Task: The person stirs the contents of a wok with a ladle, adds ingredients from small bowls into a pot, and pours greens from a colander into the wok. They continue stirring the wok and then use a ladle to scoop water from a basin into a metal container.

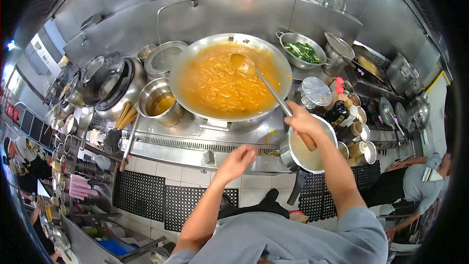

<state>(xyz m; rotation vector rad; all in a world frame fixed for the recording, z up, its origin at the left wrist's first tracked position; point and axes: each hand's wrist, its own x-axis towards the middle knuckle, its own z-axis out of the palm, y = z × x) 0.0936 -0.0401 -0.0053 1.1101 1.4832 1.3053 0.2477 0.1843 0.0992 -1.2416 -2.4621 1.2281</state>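
Observation:
A large wok [178,85] full of orange sauce with strips of food stands on the steel stove. My right hand [304,120] grips the wooden-ended handle of a long ladle [268,86], whose bowl rests in the sauce near the wok's middle. Beneath my right forearm is a pot [287,154] of pale liquid. My left hand [238,162] is raised before the stove's front edge, touching nothing, its fingers curled together with nothing visible in them. Left of the wok stands a saucepan [146,99] with brown liquid.
A colander [312,40] of green vegetables sits behind right. Sauce bottles [337,113] and a foil-covered container [315,92] stand at the right. Bamboo sticks [127,115] lie at the left. A co-worker [420,182] is at the right; other people are at far left.

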